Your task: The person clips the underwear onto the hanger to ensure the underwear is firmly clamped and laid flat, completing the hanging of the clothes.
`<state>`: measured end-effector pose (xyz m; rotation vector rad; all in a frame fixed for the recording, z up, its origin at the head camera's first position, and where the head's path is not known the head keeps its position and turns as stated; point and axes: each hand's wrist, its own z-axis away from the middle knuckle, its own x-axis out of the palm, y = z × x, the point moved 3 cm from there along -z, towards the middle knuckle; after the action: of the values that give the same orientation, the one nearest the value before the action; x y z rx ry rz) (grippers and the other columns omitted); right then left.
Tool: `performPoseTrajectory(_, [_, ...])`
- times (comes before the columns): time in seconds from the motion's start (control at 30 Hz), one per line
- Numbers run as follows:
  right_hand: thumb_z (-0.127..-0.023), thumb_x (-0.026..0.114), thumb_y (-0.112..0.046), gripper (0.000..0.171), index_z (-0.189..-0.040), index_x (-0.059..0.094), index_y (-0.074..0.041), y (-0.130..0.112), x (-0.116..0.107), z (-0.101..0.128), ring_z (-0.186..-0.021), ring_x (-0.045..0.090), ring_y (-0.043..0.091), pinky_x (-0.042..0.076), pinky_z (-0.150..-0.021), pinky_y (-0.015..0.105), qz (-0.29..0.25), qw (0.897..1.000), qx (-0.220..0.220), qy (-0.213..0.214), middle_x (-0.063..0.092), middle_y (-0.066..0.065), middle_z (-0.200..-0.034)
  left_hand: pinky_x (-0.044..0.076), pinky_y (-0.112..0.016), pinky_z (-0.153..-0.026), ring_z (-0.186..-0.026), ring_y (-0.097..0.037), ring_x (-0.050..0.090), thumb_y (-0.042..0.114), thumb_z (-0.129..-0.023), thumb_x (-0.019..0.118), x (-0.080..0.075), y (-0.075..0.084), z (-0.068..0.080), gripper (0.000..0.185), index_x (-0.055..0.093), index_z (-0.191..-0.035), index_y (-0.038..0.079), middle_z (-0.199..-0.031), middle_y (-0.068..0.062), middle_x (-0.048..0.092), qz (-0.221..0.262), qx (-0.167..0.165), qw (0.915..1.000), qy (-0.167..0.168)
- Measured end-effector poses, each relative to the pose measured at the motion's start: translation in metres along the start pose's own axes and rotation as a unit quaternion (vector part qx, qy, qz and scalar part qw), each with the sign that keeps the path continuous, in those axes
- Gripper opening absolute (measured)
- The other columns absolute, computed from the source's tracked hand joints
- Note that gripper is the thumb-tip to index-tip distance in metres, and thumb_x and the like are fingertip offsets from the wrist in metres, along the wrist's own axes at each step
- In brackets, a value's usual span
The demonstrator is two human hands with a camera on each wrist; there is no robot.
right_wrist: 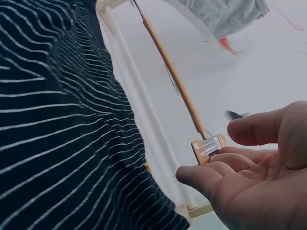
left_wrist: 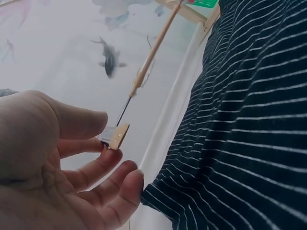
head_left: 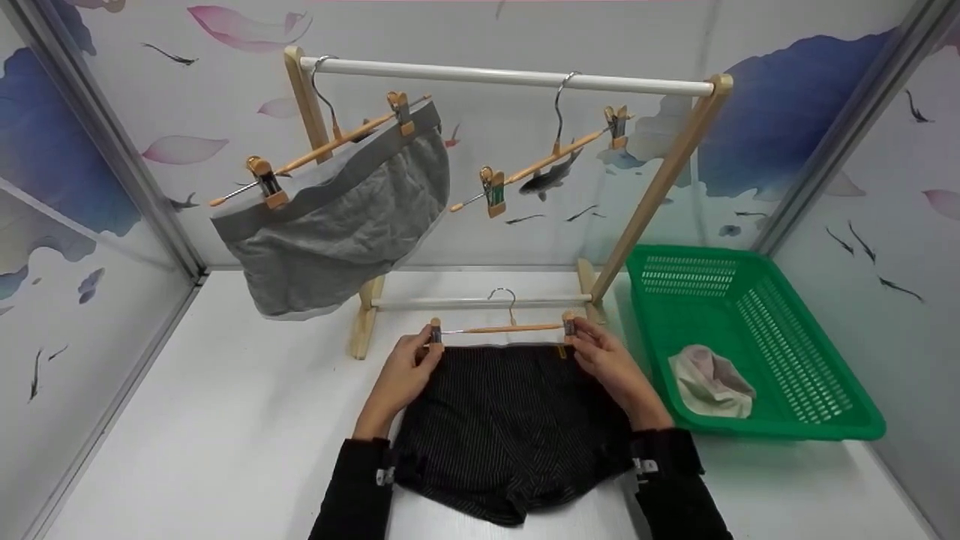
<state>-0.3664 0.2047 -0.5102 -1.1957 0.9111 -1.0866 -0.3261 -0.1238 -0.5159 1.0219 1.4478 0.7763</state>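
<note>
A wooden clip hanger (head_left: 499,328) lies flat on the white table, just in front of the rack's lower bar. Black pin-striped shorts (head_left: 510,427) are spread below it, the waistband at the clips. My left hand (head_left: 427,345) pinches the hanger's left clip (left_wrist: 115,136) between thumb and fingers. The right clip (right_wrist: 207,148) is pinched by my right hand (head_left: 577,341). The striped fabric (left_wrist: 240,120) fills the side of both wrist views (right_wrist: 62,120).
A wooden drying rack (head_left: 510,75) stands behind, carrying grey shorts (head_left: 337,217) clipped on one hanger and an empty clip hanger (head_left: 551,157). A green plastic basket (head_left: 780,431) at the right holds a pale crumpled cloth (head_left: 709,382). Patterned walls enclose the table.
</note>
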Motion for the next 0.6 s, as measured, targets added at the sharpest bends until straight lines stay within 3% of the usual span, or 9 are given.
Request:
performPoseTrajectory(0.23, [-0.108,0.047,-0.010,0.061,-0.160,0.016,0.003,0.010,0.000,-0.006,-0.151,0.019,0.031,0.019,-0.120,0.048,-0.008,1.000,0.010,-0.008,0.017,0.023,-0.165,0.039,-0.051,-0.109,-0.130,-0.033,0.051,0.019,-0.107,0.055,0.004,-0.006,0.001,0.050,0.043,-0.150,-0.004,-0.138,-0.022,0.056,-0.002,-0.018,0.9998,-0.010])
performPoseTrajectory(0.4, [-0.108,0.047,-0.009,0.059,-0.159,0.019,0.001,0.016,-0.001,-0.009,-0.151,0.021,0.032,0.019,-0.121,0.047,-0.007,1.000,0.018,-0.004,0.019,0.023,-0.164,0.040,-0.051,-0.109,-0.129,-0.034,0.052,0.019,-0.107,0.054,0.007,-0.011,0.001,0.047,0.048,-0.148,-0.002,-0.137,-0.020,0.058,-0.018,-0.028,0.9994,-0.014])
performPoseTrajectory(0.6, [-0.109,0.042,-0.007,0.058,-0.159,0.014,0.005,0.019,0.000,-0.011,-0.152,0.016,0.033,0.016,-0.121,0.047,-0.009,1.000,0.013,-0.018,0.015,0.025,-0.165,0.034,-0.051,-0.114,-0.138,-0.036,0.044,0.014,-0.106,0.054,0.010,-0.015,0.000,0.049,0.043,-0.150,-0.004,-0.146,-0.023,0.051,-0.031,-0.025,0.9990,-0.021])
